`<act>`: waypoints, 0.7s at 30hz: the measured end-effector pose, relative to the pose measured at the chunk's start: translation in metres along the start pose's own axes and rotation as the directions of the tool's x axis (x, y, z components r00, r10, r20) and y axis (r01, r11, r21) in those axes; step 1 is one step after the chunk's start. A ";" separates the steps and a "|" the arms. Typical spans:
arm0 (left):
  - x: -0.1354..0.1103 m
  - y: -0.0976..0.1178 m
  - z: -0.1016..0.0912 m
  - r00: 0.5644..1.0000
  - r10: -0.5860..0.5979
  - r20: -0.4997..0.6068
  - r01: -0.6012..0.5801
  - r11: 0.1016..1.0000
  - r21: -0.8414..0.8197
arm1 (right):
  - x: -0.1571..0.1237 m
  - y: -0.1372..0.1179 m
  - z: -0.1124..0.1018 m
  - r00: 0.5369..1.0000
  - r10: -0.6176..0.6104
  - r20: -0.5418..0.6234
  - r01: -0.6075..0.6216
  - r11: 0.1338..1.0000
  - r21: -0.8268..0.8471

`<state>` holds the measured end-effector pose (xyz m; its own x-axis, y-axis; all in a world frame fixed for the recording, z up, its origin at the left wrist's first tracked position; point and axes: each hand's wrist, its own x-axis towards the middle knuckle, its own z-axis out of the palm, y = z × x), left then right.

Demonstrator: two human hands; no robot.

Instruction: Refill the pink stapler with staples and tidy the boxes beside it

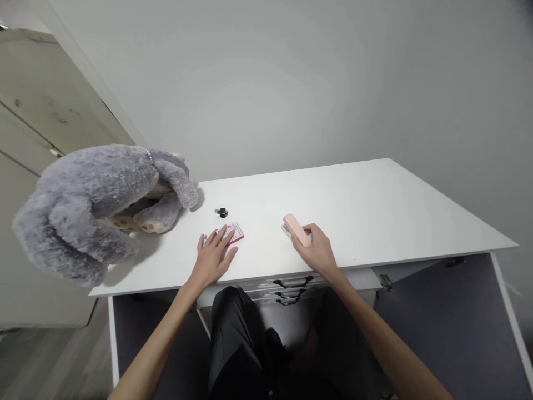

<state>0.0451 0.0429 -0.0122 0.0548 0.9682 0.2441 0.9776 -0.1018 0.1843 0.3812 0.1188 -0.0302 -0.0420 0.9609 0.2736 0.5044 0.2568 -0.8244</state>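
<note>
My right hand [317, 250] grips a pink stapler [296, 229] over the white tabletop, its fingers wrapped round the body. The stapler's pale base shows on its left side. My left hand [213, 257] is spread, its fingertips resting on a small red and white card or packet [235, 232] lying flat. Part of that card is hidden beneath the fingers. Just behind it lies a small black object with a metal end [222, 212], perhaps a clip or keys; its kind is too small to make out.
A large grey plush toy [108, 183] slumps over the left end of the white table [353, 205]. A grey wall [266, 100] stands behind. Below the front edge are drawers with black handles [293, 282] and cabinet doors standing open [449, 316] on both sides.
</note>
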 end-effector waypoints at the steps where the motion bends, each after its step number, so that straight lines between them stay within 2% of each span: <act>1: 0.000 0.005 0.001 0.999 0.039 0.008 -0.039 0.999 -0.014 | 0.000 0.000 0.000 1.000 -0.007 0.008 0.007 1.000 0.013; 6: 0.010 0.035 0.008 0.983 0.181 0.029 -0.178 0.980 -0.086 | 0.002 0.001 -0.001 0.997 -0.074 0.032 0.071 0.993 0.099; 11: 0.022 0.056 0.013 0.975 0.221 0.017 -0.217 0.967 -0.131 | 0.004 0.003 -0.001 0.996 -0.084 0.026 0.078 0.983 0.167; 15: 0.031 0.060 0.013 0.977 0.214 -0.018 -0.214 0.966 -0.143 | 0.004 0.003 -0.001 0.997 -0.074 0.024 0.069 0.981 0.183; 21: 0.037 0.055 0.016 0.976 0.219 0.006 -0.215 0.962 -0.170 | 0.005 0.004 -0.001 0.996 -0.081 0.021 0.076 0.981 0.178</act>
<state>0.1041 0.0767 -0.0088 0.2685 0.9238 0.2731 0.8939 -0.3446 0.2866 0.3835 0.1242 -0.0320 -0.1010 0.9390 0.3288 0.3377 0.3433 -0.8764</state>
